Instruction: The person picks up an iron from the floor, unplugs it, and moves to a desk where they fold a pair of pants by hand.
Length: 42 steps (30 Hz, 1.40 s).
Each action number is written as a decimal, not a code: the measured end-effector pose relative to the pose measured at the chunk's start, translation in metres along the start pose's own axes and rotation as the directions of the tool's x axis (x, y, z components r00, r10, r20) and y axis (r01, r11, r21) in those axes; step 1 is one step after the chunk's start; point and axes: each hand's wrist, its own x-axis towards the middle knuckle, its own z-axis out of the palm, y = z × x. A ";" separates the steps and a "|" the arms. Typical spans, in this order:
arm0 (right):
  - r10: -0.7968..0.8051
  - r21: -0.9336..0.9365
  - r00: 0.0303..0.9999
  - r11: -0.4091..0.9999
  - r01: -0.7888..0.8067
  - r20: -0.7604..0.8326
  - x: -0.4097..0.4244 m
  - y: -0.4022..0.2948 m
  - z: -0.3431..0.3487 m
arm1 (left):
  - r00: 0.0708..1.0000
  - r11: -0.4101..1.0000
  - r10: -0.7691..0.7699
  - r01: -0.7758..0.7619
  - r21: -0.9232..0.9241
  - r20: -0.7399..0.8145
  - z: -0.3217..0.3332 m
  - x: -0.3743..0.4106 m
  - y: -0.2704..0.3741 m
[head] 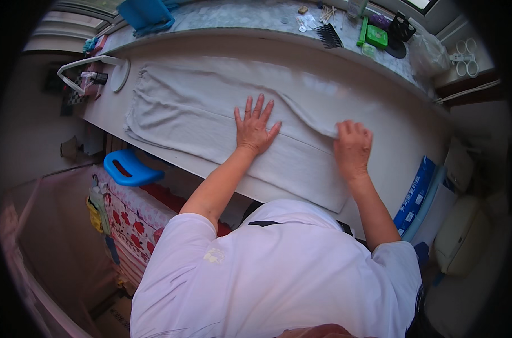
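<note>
A long light grey cloth (188, 114) lies spread on the white desk (391, 135), with a lengthwise line along its middle and wrinkles towards its gathered or fringed left end. My left hand (255, 131) rests palm down on the middle of it, fingers spread and holding nothing. At the right end, my right hand (352, 145) has its fingers curled around the cloth's far edge. From there a raised fold runs back to the left. The fingertips' exact hold on the fabric is hidden behind the knuckles.
A white desk lamp (120, 76) stands at the left end. Along the marbled sill (239, 17) lie a black comb (328, 36), cotton swabs and a green box (376, 37). Blue printed packaging (416, 196) stands at the right. A blue chair back (131, 167) sits by the desk's near edge.
</note>
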 end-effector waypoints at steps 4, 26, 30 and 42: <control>0.075 0.098 0.997 0.992 -0.075 -0.001 0.007 -0.007 -0.014 | 1.000 1.000 -0.008 0.008 -0.017 0.003 -0.001 -0.001 -0.001; 0.148 -0.005 0.950 0.988 -0.153 0.276 -0.020 -0.014 0.042 | 0.986 0.988 -0.154 0.152 -0.033 -0.070 -0.012 0.039 -0.113; 0.156 -0.024 0.948 0.987 -0.156 0.276 -0.021 -0.016 0.043 | 0.974 0.973 -0.227 0.227 0.031 0.009 -0.008 0.060 -0.192; 0.128 -0.081 0.960 0.991 -0.111 0.249 -0.020 -0.016 0.047 | 0.997 0.998 -0.065 0.065 -0.006 -0.045 -0.010 0.036 -0.241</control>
